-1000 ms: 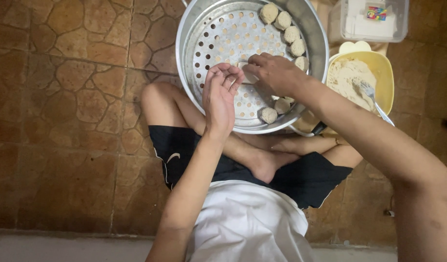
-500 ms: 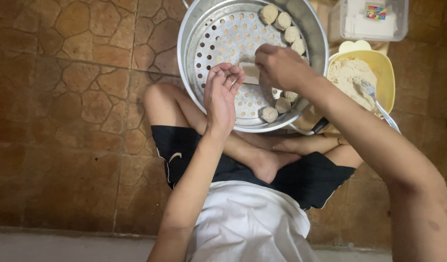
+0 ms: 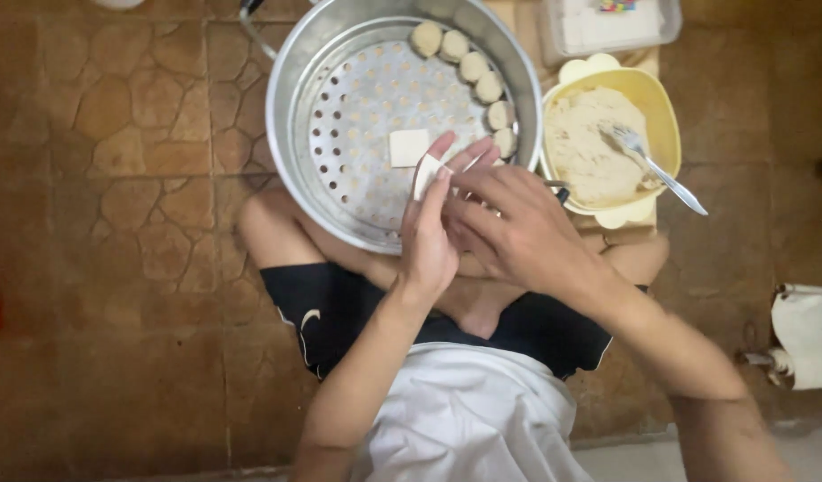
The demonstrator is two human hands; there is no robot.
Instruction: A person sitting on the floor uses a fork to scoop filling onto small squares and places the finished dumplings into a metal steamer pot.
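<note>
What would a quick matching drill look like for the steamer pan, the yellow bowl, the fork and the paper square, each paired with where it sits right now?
Things:
1. steamer pan
2. yellow bowl
3. fork
4. paper square
5. dough balls

Places:
A. resting in the dough, handle sticking out over the rim
B. lying flat on the holed tray
C. on the floor in front of the crossed legs
D. lined up along the pan's right inner wall
E. just right of the pan, filled with dough

Pairs: 1-C, 2-E, 3-A, 4-B, 5-D
</note>
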